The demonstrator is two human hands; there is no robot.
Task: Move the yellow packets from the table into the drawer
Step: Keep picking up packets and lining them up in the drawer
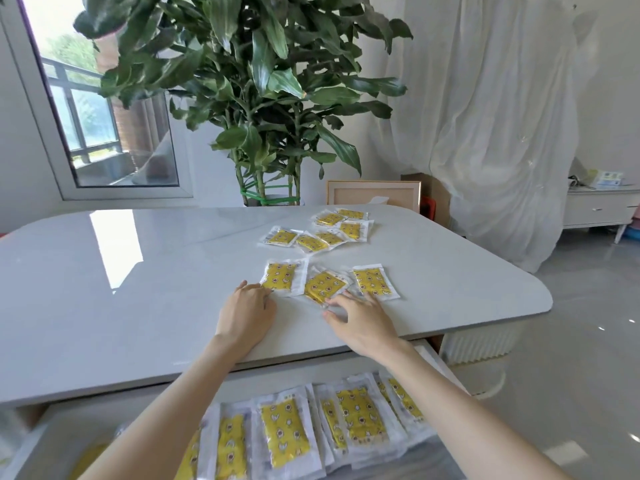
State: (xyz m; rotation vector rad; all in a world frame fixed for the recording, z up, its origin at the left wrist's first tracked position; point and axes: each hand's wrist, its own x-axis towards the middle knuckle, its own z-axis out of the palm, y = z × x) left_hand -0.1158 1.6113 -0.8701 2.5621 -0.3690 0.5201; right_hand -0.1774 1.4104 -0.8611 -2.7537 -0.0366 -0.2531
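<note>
Three yellow packets lie in a row on the white table (138, 306): a left packet (281, 277), a middle packet (323, 287) and a right packet (372, 280). My left hand (247, 315) rests on the table with its fingertips at the left packet's near corner. My right hand (362, 320) lies flat, fingers spread, touching the near edges of the middle and right packets. Several more packets (325, 230) sit farther back. The open drawer (38, 441) below the table edge holds several yellow packets (284, 434).
A tall leafy plant (263, 98) stands behind the table, beside a wooden frame (374, 194). White curtains (502, 116) hang at the right, with a low white cabinet (599, 209) beyond. Grey floor lies right of the table.
</note>
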